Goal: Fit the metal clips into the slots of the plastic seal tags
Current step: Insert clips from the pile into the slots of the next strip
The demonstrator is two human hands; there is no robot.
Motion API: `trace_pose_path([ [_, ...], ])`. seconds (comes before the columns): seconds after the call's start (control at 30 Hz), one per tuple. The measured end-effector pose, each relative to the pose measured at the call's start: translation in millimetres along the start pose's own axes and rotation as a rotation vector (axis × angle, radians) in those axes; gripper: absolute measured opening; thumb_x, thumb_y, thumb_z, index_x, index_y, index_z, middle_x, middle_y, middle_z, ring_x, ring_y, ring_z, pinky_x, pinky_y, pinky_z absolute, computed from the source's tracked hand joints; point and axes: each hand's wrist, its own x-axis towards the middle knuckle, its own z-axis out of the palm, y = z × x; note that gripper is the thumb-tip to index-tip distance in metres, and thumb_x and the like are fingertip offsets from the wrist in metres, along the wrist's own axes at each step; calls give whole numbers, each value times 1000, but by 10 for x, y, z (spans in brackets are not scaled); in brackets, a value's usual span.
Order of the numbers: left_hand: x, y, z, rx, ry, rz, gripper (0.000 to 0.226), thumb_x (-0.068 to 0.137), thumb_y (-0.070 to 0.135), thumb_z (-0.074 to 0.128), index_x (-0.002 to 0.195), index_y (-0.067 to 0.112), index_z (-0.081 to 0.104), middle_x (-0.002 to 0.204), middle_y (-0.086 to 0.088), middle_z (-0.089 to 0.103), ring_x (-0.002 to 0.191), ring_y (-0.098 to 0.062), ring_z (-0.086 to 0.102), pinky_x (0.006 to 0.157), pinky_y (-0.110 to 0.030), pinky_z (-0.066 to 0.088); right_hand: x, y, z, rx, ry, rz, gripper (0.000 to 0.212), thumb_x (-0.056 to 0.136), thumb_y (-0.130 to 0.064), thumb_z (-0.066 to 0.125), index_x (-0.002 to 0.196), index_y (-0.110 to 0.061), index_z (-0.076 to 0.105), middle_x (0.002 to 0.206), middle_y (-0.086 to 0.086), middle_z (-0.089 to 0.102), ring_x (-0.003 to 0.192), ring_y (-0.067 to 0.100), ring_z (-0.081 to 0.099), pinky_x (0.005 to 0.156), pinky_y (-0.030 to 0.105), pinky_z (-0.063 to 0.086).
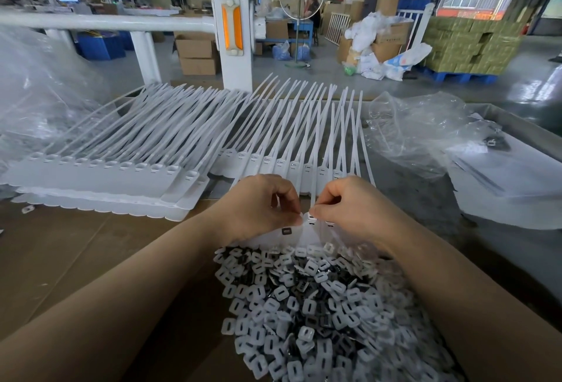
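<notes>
White plastic tag (311, 218) pinched in right hand (352, 208); left hand (261, 208) pinches clip (301, 218) at tag's 9 o'clock. Align square with slot, press flat until seated.

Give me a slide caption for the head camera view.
Two hands pinch a white plastic seal tag above a heap of small metal clips.

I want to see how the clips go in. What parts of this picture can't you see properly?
- Head view: the left hand and right hand cover the spot where a clip meets the seal tag, so whether it is seated is hidden.
- The clip pile runs off the bottom edge.
- The clear bag blurs what lies under it.
- The people and screens behind are too small.
</notes>
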Motion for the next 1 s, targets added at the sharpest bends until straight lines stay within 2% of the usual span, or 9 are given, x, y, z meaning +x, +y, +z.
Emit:
trace_pose_path([
  [0.1, -2, 5, -4, 42, -3, 31, 15, 76, 27, 83, 77, 31, 69, 83, 14, 65, 75, 0, 57, 67, -13, 45, 7, -8, 6, -15, 6, -1, 12, 87, -30, 72, 76, -25, 68, 77, -7, 70, 71, 10, 65, 64, 28, 55],
  [0.2, -8, 18, -16, 90, -9, 93, 14, 78, 26, 82, 82, 30, 70, 85, 13, 64, 77, -3, 57, 72, -21, 49, 18, -8, 14, -28, 11, -8, 14, 85, -26, 74, 74, -25, 66, 73, -9, 67, 65, 4, 60, 54, 19, 42],
  [0.3, -29, 30, -37, 160, -20, 172, 12, 82, 28, 78, 92, 30, 72, 88, 11, 63, 80, -5, 59, 75, -24, 51, 26, 5, 8, 22, 3, 3, 14, 86, -27, 74, 75, -27, 66, 75, -9, 67, 66, 4, 60, 55, 19, 42],
  [0.47, -61, 62, -74, 361, -60, 326, 20, 91, 30, 68, 110, 35, 72, 90, 9, 58, 83, -4, 55, 79, -28, 49, 25, 27, -13, 184, 25, 42, 11, 95, -30, 61, 86, -27, 67, 78, -3, 69, 62, 10, 57, 59, 27, 47],
  [0.63, -61, 114, -91, 585, -85, 418, 25, 96, 33, 59, 120, 36, 66, 93, 7, 57, 89, -11, 52, 85, -35, 46, 32, 19, 10, 188, 32, 42, 10, 96, -29, 59, 88, -29, 67, 79, -5, 69, 65, 11, 60, 61, 28, 50],
  [0.83, -62, 188, -45, 758, -25, 605, 21, 90, 28, 60, 110, 33, 67, 92, 10, 56, 91, -13, 45, 78, -28, 28, 43, 26, 24, 165, 66, 47, 9, 95, -32, 60, 91, -30, 67, 76, -12, 67, 65, 4, 62, 56, 23, 46],
  [0.93, -50, 159, -51, 705, -25, 538, 22, 90, 27, 63, 110, 36, 69, 95, 12, 56, 95, -12, 46, 81, -28, 27, 41, 25, 27, 169, 62, 42, 9, 95, -33, 60, 91, -30, 67, 79, -11, 69, 70, 8, 65, 62, 28, 53],
  [1.0, -55, 126, -63, 535, -37, 403, 24, 92, 26, 66, 111, 38, 71, 94, 14, 55, 94, -8, 48, 85, -27, 33, 36, 27, 18, 171, 63, 31, 9, 95, -32, 60, 90, -31, 67, 79, -11, 69, 69, 8, 65, 60, 27, 52],
])
